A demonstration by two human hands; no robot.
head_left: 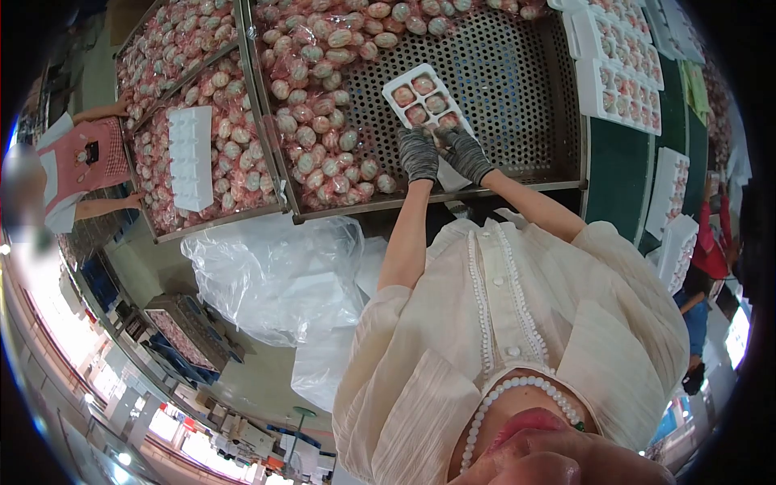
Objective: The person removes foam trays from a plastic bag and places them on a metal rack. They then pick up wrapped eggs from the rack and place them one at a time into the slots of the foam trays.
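Low over the perforated metal bin, a white compartment tray (455, 103) is held at a tilt between my hands. Small round, plastic-wrapped pieces (436, 103) sit in its far compartments. My left hand (418, 153), in a grey knit glove, is closed on the tray's near left edge. My right hand (465, 153), gloved alike, is closed at the near right side, its fingertips curled over a near compartment beside another wrapped piece. The near end of the tray is partly hidden by both hands. Loose egg-shaped wrapped pieces (323, 129) are heaped to the left.
The bin's metal rim (388, 204) runs in front of me. Filled white trays (622, 97) lie on the green surface (618, 158) to the right. On the left, a co-worker's hands touch another bin, where a white tray (191, 158) lies on wrapped pieces. Clear plastic bags (275, 275) hang below.
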